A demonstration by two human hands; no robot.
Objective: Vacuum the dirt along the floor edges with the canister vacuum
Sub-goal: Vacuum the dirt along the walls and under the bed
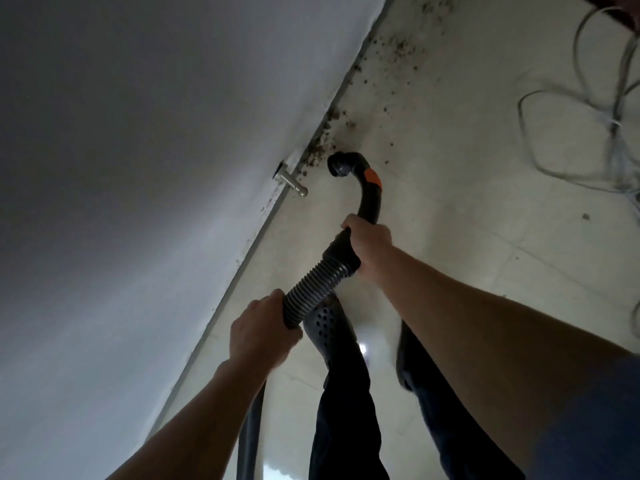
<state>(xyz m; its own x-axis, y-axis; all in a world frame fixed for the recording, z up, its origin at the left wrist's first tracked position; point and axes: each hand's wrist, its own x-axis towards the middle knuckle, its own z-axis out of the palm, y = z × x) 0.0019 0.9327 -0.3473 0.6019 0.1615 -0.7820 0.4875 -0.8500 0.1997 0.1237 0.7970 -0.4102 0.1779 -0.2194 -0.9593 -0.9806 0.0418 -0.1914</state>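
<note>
A black curved vacuum handle (369, 192) with an orange patch ends in an open nozzle mouth (337, 164) just above the floor, close to the wall edge. My right hand (367, 245) grips the handle where it joins the ribbed grey hose (311, 285). Lower down, my left hand (259, 330) grips the hose. Dark dirt crumbs (322, 147) lie along the skirting beside the nozzle, and more dirt (398, 46) is scattered farther along the edge. The canister is out of view.
A metal door stop (292, 183) sticks out from the white wall (138, 168) at floor level, left of the nozzle. Loose white cables (588, 109) lie on the pale tiled floor at the right. My legs and dark shoes (329, 327) stand below the hose.
</note>
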